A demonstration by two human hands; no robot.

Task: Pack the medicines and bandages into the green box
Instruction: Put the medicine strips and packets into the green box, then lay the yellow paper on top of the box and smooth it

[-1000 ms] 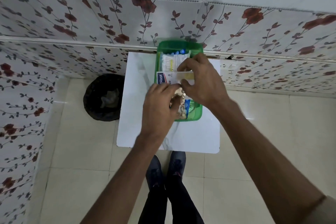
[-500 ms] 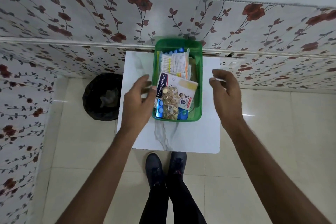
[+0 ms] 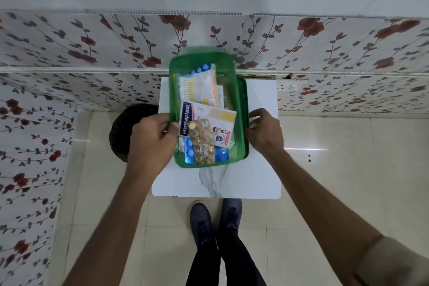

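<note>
The green box (image 3: 204,58) sits over the small white table (image 3: 232,181), its far end blurred and reaching past the table's back edge. Inside lie a Hansaplast bandage pack (image 3: 209,114), a gold blister strip (image 3: 202,144) on top of it, blue pill strips (image 3: 189,153) and a white-and-yellow packet (image 3: 199,88). My left hand (image 3: 151,144) grips the box's left rim with the thumb hooked over it. My right hand (image 3: 264,132) holds the right rim.
A black bin (image 3: 120,132) stands on the floor left of the table. The floral wall with a socket (image 3: 292,87) is right behind the table. My shoes (image 3: 216,223) are at the table's front edge.
Both hands left the packs inside the box, spread apart, then closed on its left and right rims. The box now looks raised and shifted slightly towards the wall.
</note>
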